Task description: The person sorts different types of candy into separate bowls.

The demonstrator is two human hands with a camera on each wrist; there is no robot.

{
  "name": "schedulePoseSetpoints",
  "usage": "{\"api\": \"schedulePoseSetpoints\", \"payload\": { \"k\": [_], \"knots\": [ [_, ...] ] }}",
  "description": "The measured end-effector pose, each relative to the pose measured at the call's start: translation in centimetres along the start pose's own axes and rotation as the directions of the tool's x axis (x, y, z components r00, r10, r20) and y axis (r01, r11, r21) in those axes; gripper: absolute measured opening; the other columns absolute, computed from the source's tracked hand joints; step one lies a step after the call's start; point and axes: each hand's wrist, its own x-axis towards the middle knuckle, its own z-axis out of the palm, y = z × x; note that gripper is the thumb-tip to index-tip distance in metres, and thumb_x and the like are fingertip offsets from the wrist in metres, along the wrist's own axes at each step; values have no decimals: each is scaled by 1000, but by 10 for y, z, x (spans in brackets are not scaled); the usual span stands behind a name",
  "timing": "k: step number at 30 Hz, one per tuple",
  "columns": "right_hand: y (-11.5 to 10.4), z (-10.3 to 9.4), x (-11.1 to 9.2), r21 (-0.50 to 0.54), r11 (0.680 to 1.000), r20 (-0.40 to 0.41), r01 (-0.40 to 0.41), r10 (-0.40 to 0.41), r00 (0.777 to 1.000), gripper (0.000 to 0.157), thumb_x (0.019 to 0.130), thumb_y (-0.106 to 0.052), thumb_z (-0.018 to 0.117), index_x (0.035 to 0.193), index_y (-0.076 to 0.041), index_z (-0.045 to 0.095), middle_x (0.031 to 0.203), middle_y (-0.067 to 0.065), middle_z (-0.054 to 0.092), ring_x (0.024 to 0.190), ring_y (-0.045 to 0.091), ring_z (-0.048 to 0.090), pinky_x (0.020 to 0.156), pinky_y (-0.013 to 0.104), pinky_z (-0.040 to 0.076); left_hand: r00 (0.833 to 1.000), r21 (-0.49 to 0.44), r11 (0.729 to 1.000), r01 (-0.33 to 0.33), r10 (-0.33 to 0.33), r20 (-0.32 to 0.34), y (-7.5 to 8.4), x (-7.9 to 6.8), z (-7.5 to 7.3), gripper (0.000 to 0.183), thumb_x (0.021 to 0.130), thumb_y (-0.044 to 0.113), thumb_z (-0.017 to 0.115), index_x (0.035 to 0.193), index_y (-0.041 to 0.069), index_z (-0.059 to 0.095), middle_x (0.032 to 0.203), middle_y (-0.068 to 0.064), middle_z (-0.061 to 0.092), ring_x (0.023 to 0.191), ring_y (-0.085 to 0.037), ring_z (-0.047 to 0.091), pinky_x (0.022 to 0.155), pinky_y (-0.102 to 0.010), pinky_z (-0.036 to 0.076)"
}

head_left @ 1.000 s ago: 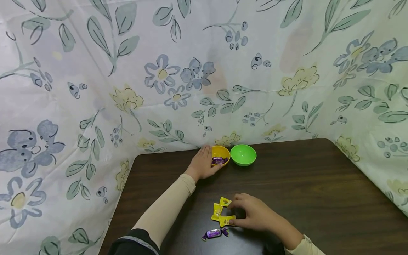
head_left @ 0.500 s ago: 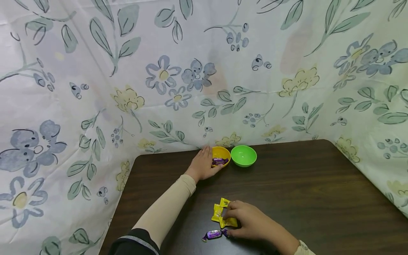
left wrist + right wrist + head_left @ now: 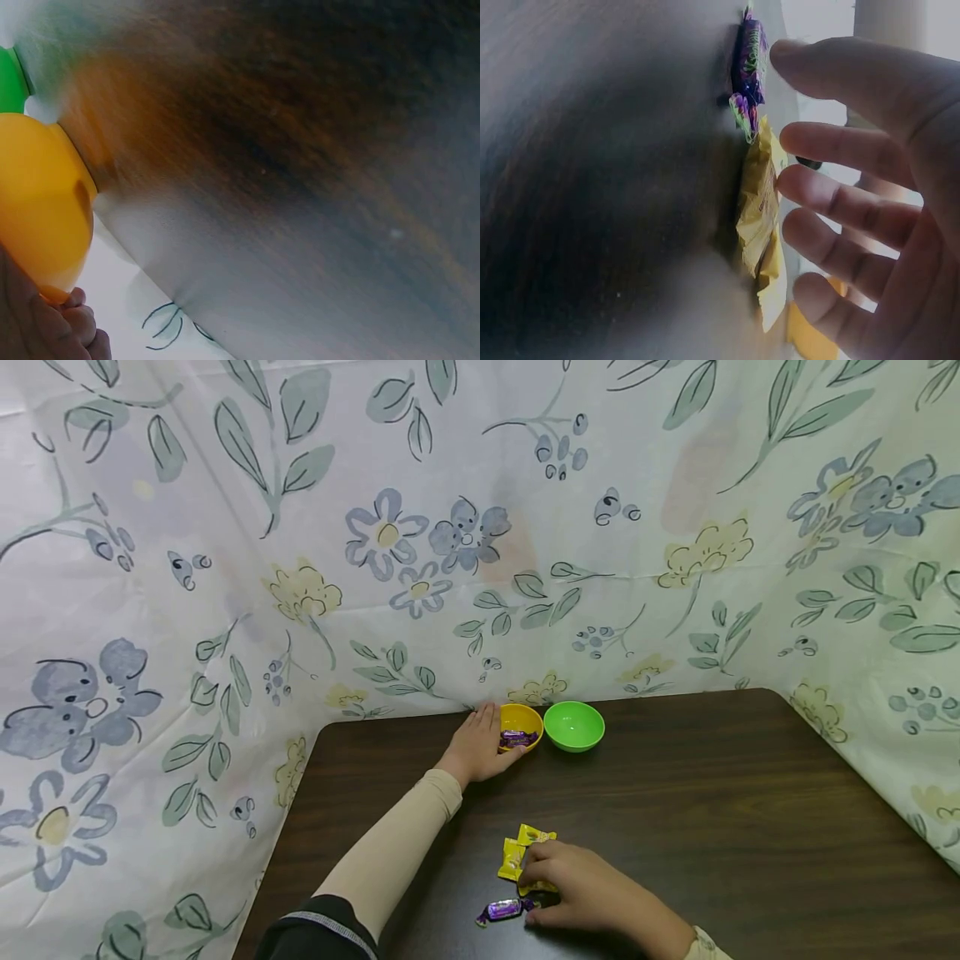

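Observation:
My left hand (image 3: 476, 747) lies along the left side of a yellow bowl (image 3: 529, 714) at the table's back edge, fingers extended and thumb by the front rim. Purple wrapped candies (image 3: 517, 739) lie inside it. In the left wrist view, the yellow bowl (image 3: 45, 202) meets the fingers. My right hand (image 3: 581, 889) hovers over three yellow wrapped candies (image 3: 512, 858), partly covering one. Just below them is a purple wrapped candy (image 3: 502, 910), near the thumb. In the right wrist view, loosely bent fingers stand close to a yellow wrapper (image 3: 759, 202), with nothing between them.
A green bowl (image 3: 573, 727) stands right beside the yellow one. The dark wooden table (image 3: 712, 777) ends at a floral cloth (image 3: 420, 635) that hangs behind it and along both sides.
My right hand has shifted slightly left and toward me, from the yellow candies to nearer the purple one. The left hand stays on the yellow bowl.

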Motion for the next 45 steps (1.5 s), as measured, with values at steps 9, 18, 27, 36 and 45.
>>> {"api": "schedulePoseSetpoints", "payload": {
  "k": [9, 18, 27, 36, 45],
  "knots": [
    [-5, 1, 6, -16, 1000, 40, 0, 1, 999, 20, 90, -40, 85, 105, -29, 79, 106, -18, 61, 92, -7, 53, 80, 22, 54, 1000, -1, 1000, 10, -10, -5, 2, -1, -2, 103, 101, 76, 32, 168, -2, 18, 176, -21, 21, 165, -32, 22, 135, -44, 18],
    [-5, 7, 12, -85, 993, 11, 84, -83, 996, 14, 89, -37, 85, 97, -29, 77, 100, -18, 61, 87, -7, 51, 75, 19, 50, 1000, 2, 1000, 14, -14, 1, 3, -1, -2, 103, 102, 75, 33, 168, -2, 19, 176, -21, 21, 165, -33, 22, 134, -45, 19],
    [-5, 14, 19, -113, 987, 27, 114, -112, 993, 13, 90, -36, 84, 99, -30, 78, 101, -18, 62, 87, -7, 52, 73, 17, 50, 1000, 7, 1000, 16, -16, -10, 2, -1, -1, 103, 101, 75, 34, 168, -2, 19, 176, -21, 22, 165, -33, 22, 134, -45, 19],
    [-8, 17, 24, -188, 964, 20, 189, -189, 982, 12, 88, -32, 85, 96, -29, 76, 92, -19, 58, 80, -7, 48, 68, 15, 44, 1000, 12, 1000, 18, -18, -25, 1, 0, 3, 103, 101, 75, 34, 168, -2, 19, 176, -21, 23, 165, -33, 23, 134, -44, 19],
    [-13, 20, 27, -196, 949, 33, 248, -247, 969, 9, 93, -31, 81, 99, -30, 75, 94, -20, 61, 86, -8, 54, 73, 13, 46, 1000, 0, 1000, 22, -22, -15, 1, 0, 4, 103, 101, 75, 34, 169, -1, 19, 177, -19, 21, 165, -32, 21, 135, -43, 17]
  ]
}}
